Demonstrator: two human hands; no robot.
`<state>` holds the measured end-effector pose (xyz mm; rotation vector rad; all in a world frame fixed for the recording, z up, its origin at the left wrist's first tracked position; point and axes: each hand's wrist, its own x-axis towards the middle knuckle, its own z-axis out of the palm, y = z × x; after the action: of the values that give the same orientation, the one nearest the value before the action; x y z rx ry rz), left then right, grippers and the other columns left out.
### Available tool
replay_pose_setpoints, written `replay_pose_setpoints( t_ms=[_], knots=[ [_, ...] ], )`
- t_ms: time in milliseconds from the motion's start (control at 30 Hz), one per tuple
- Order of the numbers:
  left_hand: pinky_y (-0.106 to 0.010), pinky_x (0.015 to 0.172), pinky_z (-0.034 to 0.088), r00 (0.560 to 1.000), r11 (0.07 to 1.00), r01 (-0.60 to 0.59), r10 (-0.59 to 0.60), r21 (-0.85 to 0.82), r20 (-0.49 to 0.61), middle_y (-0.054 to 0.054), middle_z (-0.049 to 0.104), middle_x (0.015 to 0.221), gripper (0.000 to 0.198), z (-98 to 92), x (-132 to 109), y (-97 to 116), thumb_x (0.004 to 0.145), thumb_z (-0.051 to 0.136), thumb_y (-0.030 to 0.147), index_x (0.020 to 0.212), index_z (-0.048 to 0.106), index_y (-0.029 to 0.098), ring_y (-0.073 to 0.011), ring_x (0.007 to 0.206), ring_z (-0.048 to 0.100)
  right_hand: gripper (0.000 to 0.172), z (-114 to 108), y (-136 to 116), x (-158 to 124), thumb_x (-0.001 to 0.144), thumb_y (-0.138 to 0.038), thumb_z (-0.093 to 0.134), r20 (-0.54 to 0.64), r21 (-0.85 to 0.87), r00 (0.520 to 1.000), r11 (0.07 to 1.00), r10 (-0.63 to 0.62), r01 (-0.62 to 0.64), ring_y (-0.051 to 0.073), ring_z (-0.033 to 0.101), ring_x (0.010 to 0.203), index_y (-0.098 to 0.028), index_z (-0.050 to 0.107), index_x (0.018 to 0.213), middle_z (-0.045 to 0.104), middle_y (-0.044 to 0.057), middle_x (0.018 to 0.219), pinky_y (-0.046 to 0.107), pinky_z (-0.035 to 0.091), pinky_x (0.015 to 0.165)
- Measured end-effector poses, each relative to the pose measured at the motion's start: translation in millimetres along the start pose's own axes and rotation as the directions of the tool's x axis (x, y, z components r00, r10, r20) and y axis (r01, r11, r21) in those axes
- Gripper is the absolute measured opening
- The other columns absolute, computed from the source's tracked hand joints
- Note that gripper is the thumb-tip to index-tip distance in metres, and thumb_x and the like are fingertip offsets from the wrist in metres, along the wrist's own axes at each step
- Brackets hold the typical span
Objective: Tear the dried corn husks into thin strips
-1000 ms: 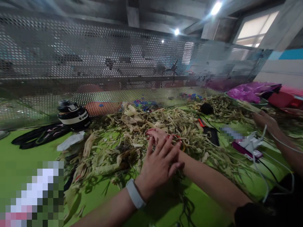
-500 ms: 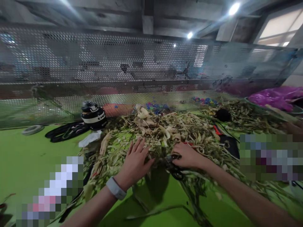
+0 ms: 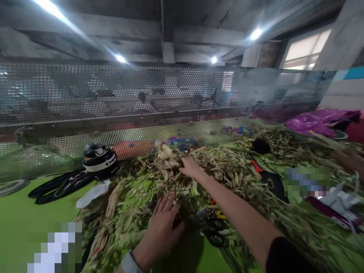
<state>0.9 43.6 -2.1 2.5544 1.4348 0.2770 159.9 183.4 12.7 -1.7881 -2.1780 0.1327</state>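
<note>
A wide heap of dry, pale-green husk strips, like corn husk (image 3: 224,163), spreads over the green tabletop. My left hand (image 3: 163,223) rests palm down at the near edge of the heap, fingers stretched and slightly apart, holding nothing; a pale band circles its wrist. Farther forward, my right hand (image 3: 192,168) reaches into the heap with its fingers curled at the dry husk; the fingertips are partly hidden among the strips. Beneath my right forearm lie black-handled scissors (image 3: 214,229), with something yellow beside them.
A black round container with a white band (image 3: 100,161) stands left, near black cord loops (image 3: 58,185) and a white scrap (image 3: 93,194). Behind runs a perforated metal screen (image 3: 136,102). At right are a dark ball (image 3: 261,146), a purple bag (image 3: 311,123) and another person's hand (image 3: 348,163).
My right hand has left the scissors area and moved forward into the husk heap. My left hand stays spread at the near edge. The view has tilted up.
</note>
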Motion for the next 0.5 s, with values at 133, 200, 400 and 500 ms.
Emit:
replay_pose_setpoints(
  t_ms=[133, 200, 400, 500],
  knots=[
    [-0.048, 0.106, 0.026, 0.994, 0.989, -0.044, 0.029, -0.141, -0.104, -0.016, 0.040, 0.138, 0.038, 6.2, 3, -8, 0.073, 0.054, 0.025, 0.108, 0.062, 0.013, -0.0307, 0.131, 0.029, 0.027, -4, -13, 3, 0.084, -0.028, 0.055, -0.047, -0.024, 0.999, 0.999, -0.023, 0.022, 0.021, 0.055, 0.100, -0.014, 0.055, 0.108, 0.059, 0.009, 0.108, 0.039, 0.044, 0.087],
    [-0.047, 0.106, 0.027, 0.983, 0.949, -0.036, -0.023, -0.315, -0.180, -0.016, 0.043, 0.136, 0.042, 4.1, 4, -12, 0.075, 0.054, 0.033, 0.112, 0.059, 0.014, -0.0297, 0.129, 0.033, 0.027, -15, -17, -8, 0.082, -0.024, 0.056, -0.111, -0.025, 0.993, 0.999, -0.036, 0.033, 0.022, 0.053, 0.103, -0.014, 0.053, 0.108, 0.060, 0.010, 0.105, 0.036, 0.041, 0.090],
    [-0.036, 0.100, 0.038, 0.909, 0.231, 0.046, -0.413, -0.972, -0.055, -0.008, 0.049, 0.132, 0.052, -17.5, 9, -2, 0.079, 0.053, 0.044, 0.125, 0.044, 0.023, -0.0222, 0.120, 0.046, 0.032, -19, -32, -92, 0.082, -0.019, 0.047, -0.191, -0.028, 0.977, 0.995, -0.098, 0.095, 0.023, 0.059, 0.086, -0.015, 0.047, 0.114, 0.059, 0.012, 0.106, 0.033, 0.044, 0.074],
    [-0.033, 0.091, 0.044, 0.895, -0.071, -0.002, -0.445, -0.997, 0.030, -0.009, 0.056, 0.124, 0.042, -18.6, 10, 12, 0.078, 0.054, 0.044, 0.113, 0.055, 0.020, -0.0226, 0.110, 0.054, 0.033, -5, -37, -132, 0.078, -0.011, 0.046, -0.193, -0.026, 0.955, 0.974, -0.225, 0.224, 0.023, 0.058, 0.085, -0.013, 0.049, 0.111, 0.061, 0.013, 0.097, 0.033, 0.044, 0.076]
  ],
)
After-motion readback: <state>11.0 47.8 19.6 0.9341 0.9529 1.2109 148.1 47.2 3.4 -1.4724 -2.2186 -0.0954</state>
